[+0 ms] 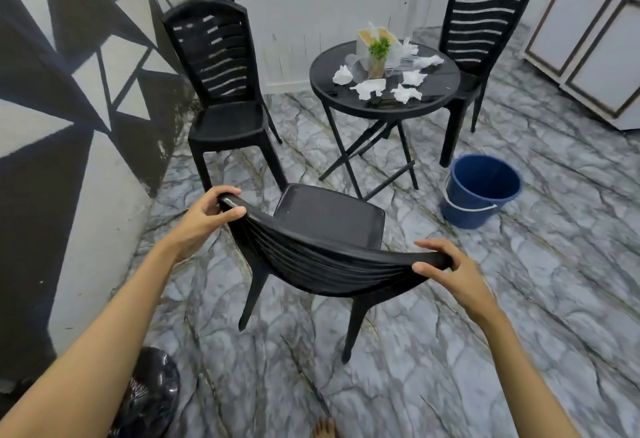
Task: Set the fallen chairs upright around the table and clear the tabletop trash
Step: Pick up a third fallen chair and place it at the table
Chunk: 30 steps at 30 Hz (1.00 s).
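Bare toes point(325, 428) show at the bottom edge, and a dark bag point(152, 399) sits at lower left beside the left forearm; just above them, in the middle of the frame, a black chair point(329, 229) stands on its four legs, its back toward the camera and its seat facing the table point(440, 91); the round black table stands at upper centre on crossed folding legs, with crumpled tissues point(369, 88) scattered over its top around a small plant point(379, 51) and some clear plastic wrapping; a second chair point(221, 105) stands upright at upper left, close against the black-and-white patterned wall point(69, 98), and a third chair point(481, 32) stands upright at upper right, its seat tucked behind the table's rim; a blue bucket point(481, 191) rests on the marble floor point(450, 351) at centre right, near the table's legs and just right of the held chair's seat; white panelled cabinets point(588, 42) line the upper right; open floor lies across the lower right and between the held chair and the table, while the wall hems in the left side; the left hand point(204, 219) clasps the left end of the chair's top rail, fingers over and thumb under; the right hand point(446, 271) grasps the right end, thumb on the near face.
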{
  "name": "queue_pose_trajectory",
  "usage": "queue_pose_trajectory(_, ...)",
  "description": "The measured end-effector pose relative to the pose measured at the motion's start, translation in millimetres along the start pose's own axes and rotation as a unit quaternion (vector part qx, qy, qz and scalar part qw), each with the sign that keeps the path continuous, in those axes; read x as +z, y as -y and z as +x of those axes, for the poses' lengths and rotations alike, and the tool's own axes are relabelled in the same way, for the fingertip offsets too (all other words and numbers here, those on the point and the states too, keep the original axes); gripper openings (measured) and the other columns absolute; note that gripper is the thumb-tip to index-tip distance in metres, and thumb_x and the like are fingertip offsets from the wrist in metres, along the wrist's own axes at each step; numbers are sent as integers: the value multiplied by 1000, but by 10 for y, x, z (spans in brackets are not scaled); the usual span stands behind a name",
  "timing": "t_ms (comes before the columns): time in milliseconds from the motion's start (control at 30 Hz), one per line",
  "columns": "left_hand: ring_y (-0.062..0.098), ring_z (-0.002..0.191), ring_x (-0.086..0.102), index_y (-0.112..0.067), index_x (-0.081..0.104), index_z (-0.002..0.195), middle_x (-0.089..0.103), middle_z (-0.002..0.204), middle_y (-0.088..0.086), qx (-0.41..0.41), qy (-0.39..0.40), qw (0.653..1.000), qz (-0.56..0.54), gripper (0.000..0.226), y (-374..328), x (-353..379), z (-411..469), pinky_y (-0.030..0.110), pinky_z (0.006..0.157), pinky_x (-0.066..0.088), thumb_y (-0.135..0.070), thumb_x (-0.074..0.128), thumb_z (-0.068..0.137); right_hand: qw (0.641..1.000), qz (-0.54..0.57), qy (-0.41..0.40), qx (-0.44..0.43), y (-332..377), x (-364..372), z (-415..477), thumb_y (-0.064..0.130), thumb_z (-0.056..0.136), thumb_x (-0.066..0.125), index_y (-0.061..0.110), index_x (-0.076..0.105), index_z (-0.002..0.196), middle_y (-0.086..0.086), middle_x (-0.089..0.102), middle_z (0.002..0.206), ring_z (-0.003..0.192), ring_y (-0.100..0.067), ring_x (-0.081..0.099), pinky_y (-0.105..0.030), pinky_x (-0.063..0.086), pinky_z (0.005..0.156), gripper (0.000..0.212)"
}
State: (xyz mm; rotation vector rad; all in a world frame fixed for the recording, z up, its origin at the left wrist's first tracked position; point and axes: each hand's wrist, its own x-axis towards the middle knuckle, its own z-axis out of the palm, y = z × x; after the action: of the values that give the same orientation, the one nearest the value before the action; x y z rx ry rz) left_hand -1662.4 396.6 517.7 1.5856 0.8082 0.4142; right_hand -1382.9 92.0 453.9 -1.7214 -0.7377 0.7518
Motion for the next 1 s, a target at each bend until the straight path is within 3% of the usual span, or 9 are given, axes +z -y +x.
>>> queue_pose_trajectory(100,-5,72,57,-25,57,105,51,93,-1,2,-20,1000,-20,27,114,-128,54,7,63,46,-8,61,84,999,32,-2,18,-18,180,69,46,59,82,23,63,98,10,60,103,83,8,57,-19,46,76,49)
queue_pose_trajectory(267,1,84,57,-30,59,103,54,97,-4,-18,-13,999,-23,28,232,-412,84,17,76,46,-19,62,77,997,66,-41,6,49,473,179,46,48,75,19,62,81,5,60,81,68,3,56,-14,47,61,44)
queue_pose_trajectory(433,7,85,49,-31,59,101,54,99,-5,-42,-27,999,-9,26,442,-605,33,26,77,36,-8,52,90,994,87,-65,-6,184,668,375,41,46,77,18,62,79,6,58,79,63,7,55,-9,45,58,43)
queue_pose_trajectory(533,8,94,52,-31,60,103,56,106,-2,-49,-53,997,-40,28,651,-610,-97,20,85,42,-8,52,90,996,81,-27,-9,292,657,547,35,48,79,18,62,78,3,58,79,62,6,56,-8,44,59,38)
queue_pose_trajectory(600,7,89,52,-29,60,105,54,102,-2,-37,-77,994,-62,29,705,-503,-130,10,74,47,-6,51,90,996,90,-22,-11,272,586,589,35,46,78,18,62,78,1,58,80,63,6,56,-9,45,59,40)
queue_pose_trajectory(700,7,89,52,-28,58,106,53,102,-3,-12,-99,991,-92,28,644,-342,-117,7,70,49,-6,50,91,996,84,-23,-19,220,480,617,40,46,76,21,57,88,0,58,88,71,7,57,-9,47,66,51)
queue_pose_trajectory(867,9,106,50,-29,54,102,50,123,0,1,-141,979,-146,29,595,-169,-152,22,96,42,-2,46,92,991,132,-4,-8,179,433,725,46,49,77,25,44,122,2,58,107,86,10,61,-8,48,73,83)
queue_pose_trajectory(967,0,93,57,-26,55,96,53,112,0,12,-138,976,-170,16,529,-17,-182,9,80,49,-15,59,86,989,147,-28,8,104,313,791,66,36,83,28,55,100,0,58,95,80,-2,61,-14,49,70,79)
queue_pose_trajectory(1000,-2,88,59,-25,56,96,55,109,-1,9,-137,974,-182,25,528,8,-200,8,79,49,-27,71,76,990,137,-26,6,102,266,812,68,35,81,27,56,93,1,56,89,75,-2,58,-15,48,69,75)
